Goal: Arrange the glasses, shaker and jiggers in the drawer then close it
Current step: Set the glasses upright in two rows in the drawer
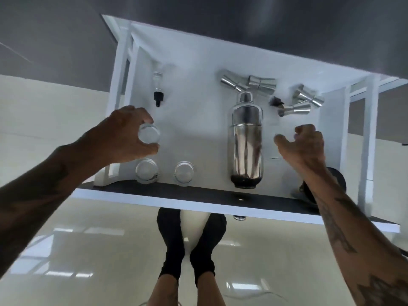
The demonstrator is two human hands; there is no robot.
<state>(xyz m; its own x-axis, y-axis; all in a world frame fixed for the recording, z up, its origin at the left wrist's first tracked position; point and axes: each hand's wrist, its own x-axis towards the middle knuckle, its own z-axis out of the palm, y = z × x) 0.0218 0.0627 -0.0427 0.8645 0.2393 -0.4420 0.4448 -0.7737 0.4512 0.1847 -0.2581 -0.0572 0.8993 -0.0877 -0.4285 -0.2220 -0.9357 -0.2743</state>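
Observation:
An open white drawer is seen from above. My left hand grips a clear glass by its rim at the drawer's left side. Two more clear glasses stand upright along the front edge. A steel shaker lies on its side in the middle, cap toward the back. Several steel jiggers lie at the back right. My right hand hovers just right of the shaker, fingers curled, holding nothing I can see.
A clear pourer with a black stopper lies at the back left. A small dark piece lies by the right jiggers. The drawer front is dark-topped with a knob. A dark countertop overhangs the back. My feet stand on a glossy floor.

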